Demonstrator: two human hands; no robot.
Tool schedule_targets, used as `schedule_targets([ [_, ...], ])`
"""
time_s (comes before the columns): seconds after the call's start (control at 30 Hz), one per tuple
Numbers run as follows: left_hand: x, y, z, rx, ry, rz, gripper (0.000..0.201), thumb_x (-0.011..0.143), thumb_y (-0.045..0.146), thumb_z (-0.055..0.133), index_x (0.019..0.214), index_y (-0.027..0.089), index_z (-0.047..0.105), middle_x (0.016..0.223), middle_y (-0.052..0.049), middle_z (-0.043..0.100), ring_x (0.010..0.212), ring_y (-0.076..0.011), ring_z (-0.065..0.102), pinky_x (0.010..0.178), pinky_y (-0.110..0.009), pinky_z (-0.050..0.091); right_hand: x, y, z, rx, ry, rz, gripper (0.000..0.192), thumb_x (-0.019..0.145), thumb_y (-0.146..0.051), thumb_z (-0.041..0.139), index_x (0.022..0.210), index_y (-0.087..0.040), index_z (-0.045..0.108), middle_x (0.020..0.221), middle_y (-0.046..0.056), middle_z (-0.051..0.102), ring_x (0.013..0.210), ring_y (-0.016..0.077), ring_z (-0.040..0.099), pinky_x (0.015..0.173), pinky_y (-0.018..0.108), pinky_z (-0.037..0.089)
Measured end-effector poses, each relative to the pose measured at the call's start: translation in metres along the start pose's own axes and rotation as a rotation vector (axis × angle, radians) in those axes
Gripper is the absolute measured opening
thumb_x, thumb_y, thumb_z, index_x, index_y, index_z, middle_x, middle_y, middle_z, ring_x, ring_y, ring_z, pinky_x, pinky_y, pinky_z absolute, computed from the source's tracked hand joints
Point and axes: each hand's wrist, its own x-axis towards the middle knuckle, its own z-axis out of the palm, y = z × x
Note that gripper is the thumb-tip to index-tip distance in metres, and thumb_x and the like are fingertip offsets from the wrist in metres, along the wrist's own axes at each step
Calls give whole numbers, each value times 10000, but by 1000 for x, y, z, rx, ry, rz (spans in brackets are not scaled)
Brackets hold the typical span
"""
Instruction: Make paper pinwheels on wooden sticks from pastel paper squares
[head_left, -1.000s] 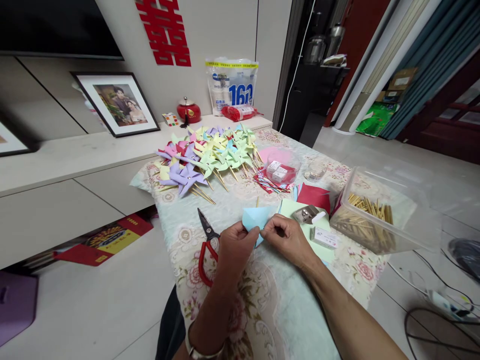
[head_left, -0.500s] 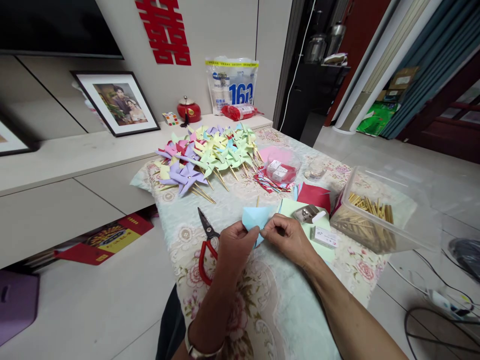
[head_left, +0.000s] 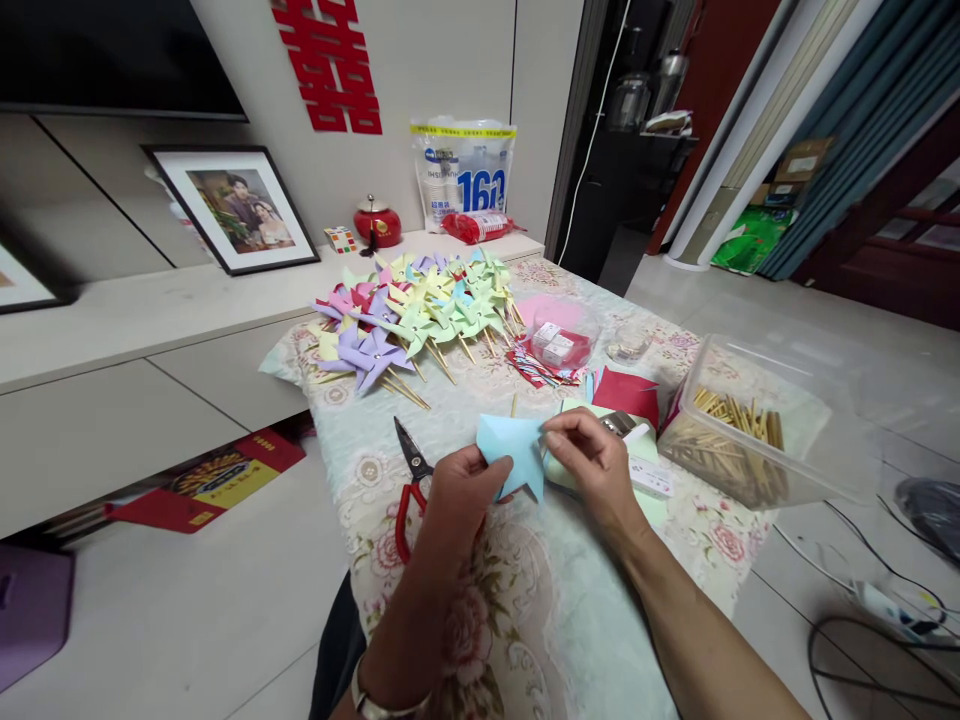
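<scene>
Two hands meet over the near edge of the flowered tablecloth [head_left: 570, 620]: the left hand [head_left: 461, 495] grips a folded light-blue paper [head_left: 514, 450] from below, and the right hand [head_left: 592, 460] pinches its right edge. Red-handled scissors [head_left: 409, 485] lie just left. Farther right stands a clear tub of wooden sticks [head_left: 742, 430]. Beyond lies a heap of pastel pinwheels [head_left: 412, 315].
</scene>
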Motion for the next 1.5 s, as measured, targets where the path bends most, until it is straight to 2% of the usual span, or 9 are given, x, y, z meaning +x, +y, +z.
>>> schedule_targets([
  [0.1,2,7,-10,64,-135,-46,237,610,338,771,716,130,726,641,-23,672,546,-131,546,554,-245,443,2,4,-5,201,15,33,397,836,-373,701,1203,-231,645,1065,70,671,986,217,610,849,337,485],
  [0.23,6,25,-19,215,-270,-84,205,599,321,763,694,142,732,633,-31,667,537,-128,530,544,-237,404,2,3,-6,363,-240,186,601,814,-377,722,1365,-215,541,977,47,675,865,195,626,767,325,492],
  [0.4,16,41,-19,349,-365,-111,140,546,271,756,531,177,654,507,-5,602,477,-135,494,465,-226,328,-1,-6,-1,300,-397,298,717,752,-296,767,1410,-196,503,968,27,678,851,187,631,722,287,482],
  [0.67,29,34,-17,577,-474,-19,157,583,245,662,474,181,568,441,50,452,418,-81,316,434,-213,203,-2,4,2,245,-418,252,746,731,-195,718,1434,-182,468,948,20,687,781,169,618,664,270,478],
  [0.8,31,34,-16,622,-476,-33,147,576,245,653,474,181,569,431,55,438,415,-82,312,434,-211,191,-1,8,1,89,-400,161,729,722,-159,698,1424,-185,502,1085,45,693,945,214,637,790,317,511],
  [0.97,34,35,-16,643,-491,-41,103,572,231,639,496,180,593,438,51,470,405,-89,339,427,-217,206,-1,6,2,0,-384,160,742,699,-139,651,1426,-157,507,1194,73,680,1072,250,619,877,347,510],
  [1.17,35,36,-15,536,-531,-78,114,597,250,702,574,177,618,492,44,527,433,-93,402,444,-210,264,0,4,3,80,-356,213,772,693,-156,632,1447,-113,472,1151,75,665,937,202,616,790,301,496],
  [1.33,25,42,-18,253,-448,-140,305,685,433,786,758,155,685,654,-17,650,561,-124,576,564,-227,446,1,3,2,264,-279,291,804,671,-203,679,1441,-135,462,952,15,651,790,162,591,677,256,462],
  [1.5,13,36,-15,-6,-354,-94,457,746,530,749,956,127,703,769,-63,700,644,-157,646,640,-278,520,4,1,2,331,-157,299,782,648,-206,707,1394,-130,485,887,0,644,780,166,586,693,261,462],
])
